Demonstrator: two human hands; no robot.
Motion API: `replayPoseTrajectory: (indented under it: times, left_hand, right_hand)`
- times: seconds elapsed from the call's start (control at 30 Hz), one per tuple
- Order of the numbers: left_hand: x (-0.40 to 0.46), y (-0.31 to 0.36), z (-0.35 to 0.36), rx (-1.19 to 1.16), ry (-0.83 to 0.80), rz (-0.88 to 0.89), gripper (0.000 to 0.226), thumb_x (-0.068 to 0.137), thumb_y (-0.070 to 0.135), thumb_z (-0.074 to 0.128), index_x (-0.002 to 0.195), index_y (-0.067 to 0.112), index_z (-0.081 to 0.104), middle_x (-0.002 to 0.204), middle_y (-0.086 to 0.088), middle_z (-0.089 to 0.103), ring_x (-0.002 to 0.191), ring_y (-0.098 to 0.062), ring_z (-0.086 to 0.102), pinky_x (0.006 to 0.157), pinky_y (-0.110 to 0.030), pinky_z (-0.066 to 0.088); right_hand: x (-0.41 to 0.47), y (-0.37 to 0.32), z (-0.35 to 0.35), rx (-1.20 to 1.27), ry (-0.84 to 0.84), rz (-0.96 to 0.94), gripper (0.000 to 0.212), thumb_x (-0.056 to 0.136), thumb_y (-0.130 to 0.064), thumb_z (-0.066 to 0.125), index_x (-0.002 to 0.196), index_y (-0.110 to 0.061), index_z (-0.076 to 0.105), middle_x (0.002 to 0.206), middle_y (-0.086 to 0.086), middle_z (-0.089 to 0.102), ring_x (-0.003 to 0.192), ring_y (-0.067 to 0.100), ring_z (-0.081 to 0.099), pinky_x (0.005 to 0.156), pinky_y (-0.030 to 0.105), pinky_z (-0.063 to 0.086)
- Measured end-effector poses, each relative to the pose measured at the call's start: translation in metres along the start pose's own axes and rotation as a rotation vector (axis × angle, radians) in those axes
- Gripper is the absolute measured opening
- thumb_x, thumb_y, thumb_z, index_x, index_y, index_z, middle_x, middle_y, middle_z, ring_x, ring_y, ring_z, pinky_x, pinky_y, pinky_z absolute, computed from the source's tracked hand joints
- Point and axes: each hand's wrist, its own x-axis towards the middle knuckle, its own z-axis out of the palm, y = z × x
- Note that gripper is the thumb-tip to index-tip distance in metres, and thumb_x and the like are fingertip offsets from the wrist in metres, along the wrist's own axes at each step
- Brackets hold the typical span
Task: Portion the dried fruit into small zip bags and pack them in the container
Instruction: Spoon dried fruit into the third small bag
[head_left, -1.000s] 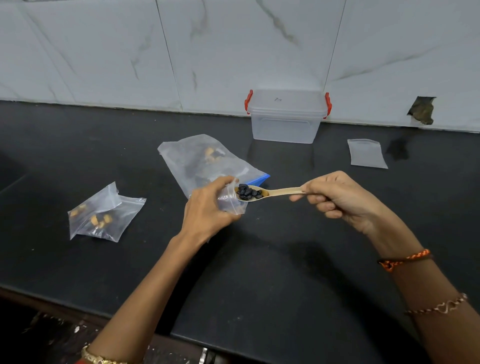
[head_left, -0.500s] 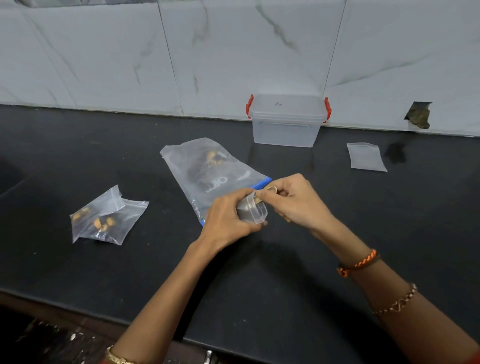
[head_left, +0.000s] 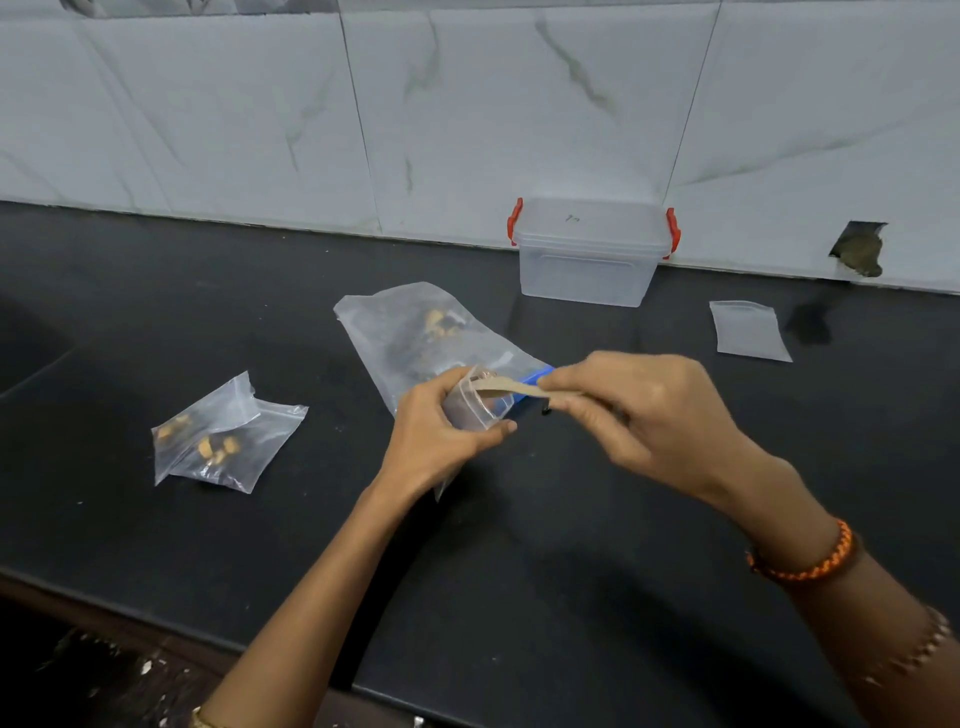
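Observation:
My left hand (head_left: 441, 441) grips a small clear zip bag (head_left: 470, 408) with its mouth held open toward the right. My right hand (head_left: 649, 415) pinches the handle of a tan spoon (head_left: 504, 385) whose bowl is tipped into the bag's mouth. One dark piece of fruit (head_left: 545, 412) lies on the counter under the spoon. Behind my hands lies the large bag of dried fruit (head_left: 415, 332) with a blue zip edge. A clear lidded container (head_left: 589, 260) with red clips stands at the wall.
Two small filled zip bags (head_left: 223, 436) with yellow-brown pieces lie at the left on the black counter (head_left: 519, 571). An empty small zip bag (head_left: 748, 330) lies flat at the right, near a hole in the tiled wall (head_left: 860, 249).
The loaded spoon went from beside the bag into its mouth and tipped over. My right hand has since drawn back to the right, and one dark piece has dropped on the counter.

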Motion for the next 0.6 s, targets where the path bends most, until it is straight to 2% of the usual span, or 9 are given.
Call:
replayPoseTrajectory:
  times: [0.07,0.17,0.2,0.27,0.33,0.4,0.43,0.53,0.6]
  left_hand:
    - [0.001,-0.002,-0.001,-0.013,0.024,-0.015,0.037,0.064,0.007,0.083,0.091,0.025,0.065,0.083,0.01,0.068,0.078,0.001,0.064,0.078,-0.015,0.049]
    - [0.003,0.0,-0.003,-0.006,0.042,-0.031,0.036,0.065,0.008,0.082,0.096,0.02,0.067,0.084,0.01,0.068,0.08,-0.001,0.064,0.077,-0.013,0.049]
    - [0.004,0.001,-0.003,0.018,0.038,-0.032,0.037,0.065,0.009,0.082,0.099,0.019,0.067,0.085,0.01,0.068,0.081,-0.001,0.063,0.076,-0.012,0.049]
    - [0.006,0.002,-0.005,0.102,0.051,-0.027,0.043,0.066,0.01,0.081,0.106,0.019,0.067,0.086,0.014,0.066,0.082,0.001,0.061,0.076,-0.014,0.05]
    - [0.007,0.004,-0.009,0.218,0.109,0.013,0.045,0.067,0.011,0.08,0.11,0.019,0.066,0.087,0.012,0.066,0.084,-0.006,0.063,0.079,-0.023,0.053]
    - [0.01,0.006,-0.014,0.387,0.156,0.074,0.041,0.071,0.014,0.075,0.11,0.02,0.066,0.093,0.006,0.069,0.088,-0.019,0.064,0.078,-0.032,0.052]
    - [0.012,0.007,-0.015,0.491,0.15,0.089,0.038,0.073,0.016,0.072,0.11,0.021,0.065,0.095,0.003,0.069,0.087,-0.023,0.063,0.074,-0.032,0.05]
    - [0.017,0.002,-0.015,0.691,0.045,0.022,0.042,0.075,0.015,0.066,0.115,0.02,0.059,0.097,-0.001,0.065,0.089,-0.028,0.058,0.068,-0.028,0.039]
    - [0.017,-0.001,-0.011,0.729,-0.007,-0.035,0.041,0.075,0.016,0.064,0.115,0.019,0.056,0.086,0.0,0.057,0.081,-0.027,0.051,0.067,-0.029,0.036]
  right_hand:
    - [-0.009,0.001,0.008,-0.024,0.066,-0.093,0.026,0.088,-0.021,0.053,0.09,-0.006,0.074,0.073,0.001,0.07,0.072,0.013,0.055,0.057,0.018,0.043]
    - [-0.01,0.005,0.015,0.071,0.108,-0.057,0.023,0.086,-0.017,0.056,0.089,-0.003,0.073,0.071,0.0,0.07,0.067,0.009,0.053,0.06,0.011,0.039]
    - [-0.009,0.008,0.016,0.162,0.107,0.023,0.021,0.086,-0.017,0.056,0.089,-0.006,0.073,0.071,-0.005,0.069,0.064,0.006,0.053,0.06,0.008,0.039]
    - [-0.006,0.012,0.011,0.481,0.147,0.334,0.012,0.086,-0.015,0.058,0.088,-0.014,0.07,0.064,-0.018,0.065,0.054,0.0,0.055,0.054,0.005,0.041]
    - [-0.006,0.018,0.007,0.743,0.297,0.668,0.015,0.089,-0.009,0.056,0.082,-0.017,0.067,0.052,-0.015,0.058,0.044,0.001,0.051,0.043,0.009,0.039]
    - [-0.011,0.027,0.006,0.844,0.386,0.954,0.02,0.092,-0.007,0.053,0.077,-0.012,0.066,0.045,-0.009,0.052,0.04,0.002,0.046,0.038,0.013,0.035]
    - [-0.013,0.029,0.008,0.865,0.384,1.071,0.021,0.092,-0.008,0.053,0.074,-0.01,0.064,0.043,-0.008,0.05,0.038,0.002,0.044,0.036,0.013,0.033]
    - [-0.025,0.032,0.021,0.908,0.345,1.291,0.024,0.091,-0.01,0.056,0.067,-0.008,0.058,0.041,-0.008,0.049,0.036,0.001,0.042,0.035,0.013,0.032]
    - [-0.029,0.031,0.026,0.911,0.295,1.338,0.026,0.091,-0.01,0.056,0.064,-0.009,0.057,0.041,-0.008,0.048,0.036,0.001,0.042,0.035,0.013,0.032]
